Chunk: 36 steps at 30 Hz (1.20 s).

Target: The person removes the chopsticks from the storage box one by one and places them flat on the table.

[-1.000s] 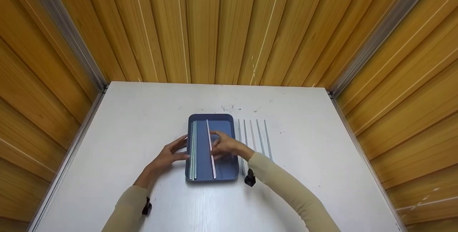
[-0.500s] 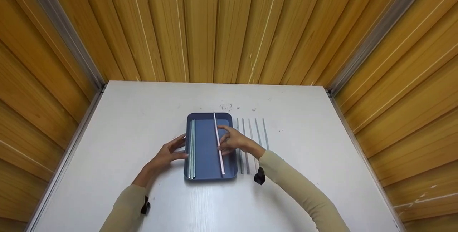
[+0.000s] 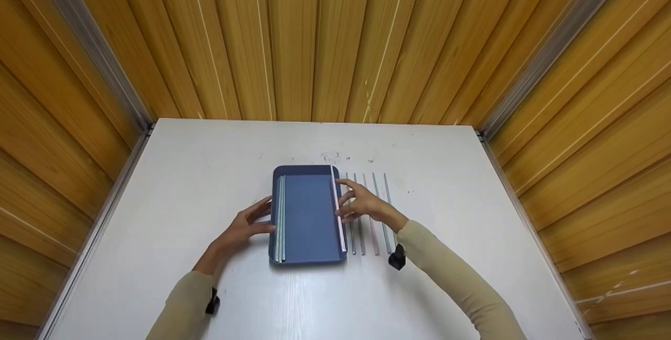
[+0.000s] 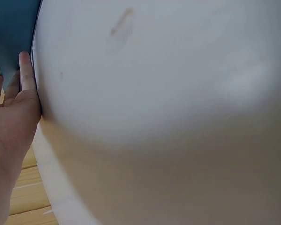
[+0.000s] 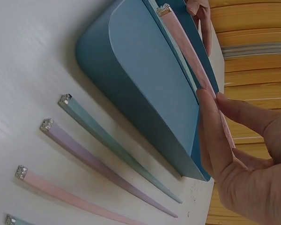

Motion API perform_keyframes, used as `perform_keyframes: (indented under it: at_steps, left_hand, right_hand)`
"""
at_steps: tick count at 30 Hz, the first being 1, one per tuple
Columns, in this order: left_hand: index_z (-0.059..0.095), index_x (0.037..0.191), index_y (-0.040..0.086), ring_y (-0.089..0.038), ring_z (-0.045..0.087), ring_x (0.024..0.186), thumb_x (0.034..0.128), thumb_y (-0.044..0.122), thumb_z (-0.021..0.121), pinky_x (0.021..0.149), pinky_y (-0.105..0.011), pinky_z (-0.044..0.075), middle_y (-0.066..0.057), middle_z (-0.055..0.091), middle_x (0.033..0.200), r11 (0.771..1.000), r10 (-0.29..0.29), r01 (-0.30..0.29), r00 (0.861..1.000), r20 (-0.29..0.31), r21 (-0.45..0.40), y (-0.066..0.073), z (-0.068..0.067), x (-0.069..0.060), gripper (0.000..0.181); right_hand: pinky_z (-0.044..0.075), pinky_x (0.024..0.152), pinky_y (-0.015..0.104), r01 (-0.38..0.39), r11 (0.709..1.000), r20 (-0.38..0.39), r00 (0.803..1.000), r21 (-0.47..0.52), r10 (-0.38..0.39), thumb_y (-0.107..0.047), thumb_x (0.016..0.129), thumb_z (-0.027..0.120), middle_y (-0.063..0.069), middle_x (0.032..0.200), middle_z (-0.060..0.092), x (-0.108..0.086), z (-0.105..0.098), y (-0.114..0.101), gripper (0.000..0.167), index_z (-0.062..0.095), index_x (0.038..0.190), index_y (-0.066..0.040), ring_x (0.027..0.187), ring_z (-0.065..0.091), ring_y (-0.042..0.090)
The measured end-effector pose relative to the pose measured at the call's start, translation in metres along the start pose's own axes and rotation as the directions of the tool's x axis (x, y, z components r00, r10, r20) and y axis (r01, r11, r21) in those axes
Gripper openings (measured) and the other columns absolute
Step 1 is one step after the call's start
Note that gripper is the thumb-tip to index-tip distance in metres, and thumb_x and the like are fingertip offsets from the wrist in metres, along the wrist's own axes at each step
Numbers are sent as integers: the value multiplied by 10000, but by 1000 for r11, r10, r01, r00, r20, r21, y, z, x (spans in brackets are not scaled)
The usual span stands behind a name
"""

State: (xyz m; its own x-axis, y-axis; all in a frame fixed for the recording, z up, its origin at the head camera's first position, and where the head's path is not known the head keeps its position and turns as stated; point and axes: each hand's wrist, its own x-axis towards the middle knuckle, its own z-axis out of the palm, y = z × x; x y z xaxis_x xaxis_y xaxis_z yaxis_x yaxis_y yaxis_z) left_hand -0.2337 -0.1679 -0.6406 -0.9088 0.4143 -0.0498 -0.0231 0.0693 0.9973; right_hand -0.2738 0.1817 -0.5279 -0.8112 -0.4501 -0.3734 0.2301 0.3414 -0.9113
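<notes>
A pink chopstick (image 3: 338, 209) is pinched in my right hand (image 3: 367, 205), over the right side of the blue tray (image 3: 309, 263). In the right wrist view thumb and fingers of my right hand (image 5: 253, 159) grip the pink chopstick (image 5: 189, 51) along its length, its silvery end pointing away. Several green chopsticks (image 3: 281, 219) lie together along the tray's left side. My left hand (image 3: 244, 227) rests against the tray's left wall with spread fingers; the left wrist view shows my left hand (image 4: 14, 112) touching the tray (image 4: 16, 33).
Several chopsticks stand apart in a row on the white table (image 3: 445, 214) right of the tray, partly under my right hand; the right wrist view shows a green one (image 5: 107, 140), a purple one (image 5: 98, 164) and another pink one (image 5: 70, 197). Wood-patterned walls (image 3: 293, 41) surround the table.
My right hand has moved rightward with the pink chopstick, from the tray's middle to its right edge. The left hand has stayed at the tray's left side.
</notes>
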Motion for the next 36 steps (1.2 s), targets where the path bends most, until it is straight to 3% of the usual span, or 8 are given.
perform_keyframes:
  at_steps: [5,13,21,30,36]
  left_hand:
    - [279,1624,129,-402,320,1531,918,96,759,1254,-546,291,-190,322,1658,1000,17,-17,1000,12,-1,0,0,1,855]
    - [265,1627,116,-425,318,1524,921,84,754,1223,-510,364,-216,314,1654,999,35,-35,999,31,-8,1,-1,0,859]
    - [282,1623,127,-420,326,1523,924,101,754,1226,-567,334,-204,328,1652,999,33,-33,999,28,19,2,-1,0,844]
    - [260,1627,110,-427,316,1525,925,81,746,1202,-469,408,-214,315,1654,1000,31,-31,999,31,4,0,-2,0,855]
    - [272,1625,118,-416,316,1529,913,91,763,1223,-492,371,-206,316,1657,1000,21,-21,1000,19,13,0,-2,0,866]
  right_hand:
    - [662,709,361,14,1000,-9,1000,13,-14,170,860,682,122,990,594,-7,-13,5,914,233,1619,-72,766,719,177]
    - [662,747,379,7,1000,-36,999,6,-7,144,887,669,174,1066,590,-21,-38,17,883,231,1621,-80,867,736,255]
    - [660,760,367,-16,1000,-95,995,-21,14,118,891,685,182,1112,592,-37,-66,33,896,205,1624,-68,863,733,210]
    - [657,795,380,-20,1000,-99,995,-13,19,112,909,662,210,1156,568,-52,-97,53,894,151,1626,-35,895,725,201]
    - [655,807,401,-27,1000,-111,994,-13,25,110,922,643,208,1132,577,-58,-110,63,865,153,1623,-23,909,734,216]
